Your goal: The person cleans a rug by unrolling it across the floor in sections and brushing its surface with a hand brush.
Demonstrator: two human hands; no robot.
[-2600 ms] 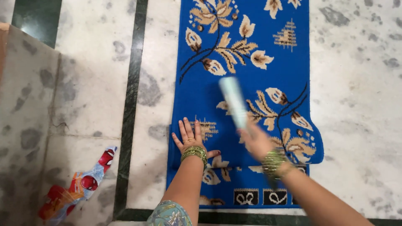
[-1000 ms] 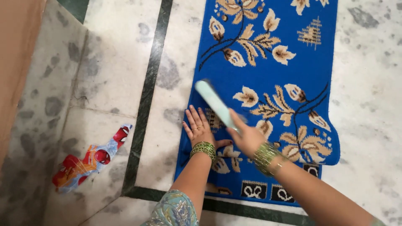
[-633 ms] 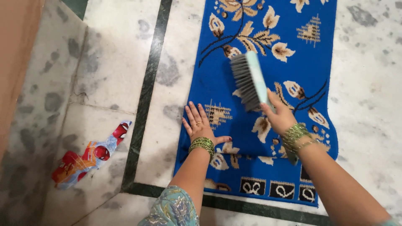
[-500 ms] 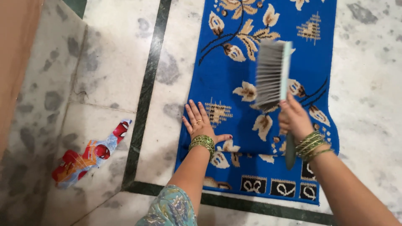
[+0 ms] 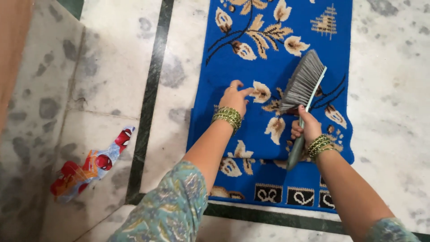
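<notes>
Gripping a pale-green plastic brush [image 5: 303, 92] by its handle, right hand [image 5: 307, 130] fingers wrapped tight; grey bristles over blue woven floral rug [image 5: 268, 49]. Left hand [image 5: 235, 96] fingers loosely curled, touching rug pile. Speckled marble floor [image 5: 112, 67].

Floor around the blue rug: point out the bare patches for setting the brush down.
Bare marble floor lies right of the blue patterned rug, and between the rug and the dark green inlay strip. Further left lies a red-and-blue wrapper. Mid-rug is crowded by both hands and the grey-bristled brush.
</notes>
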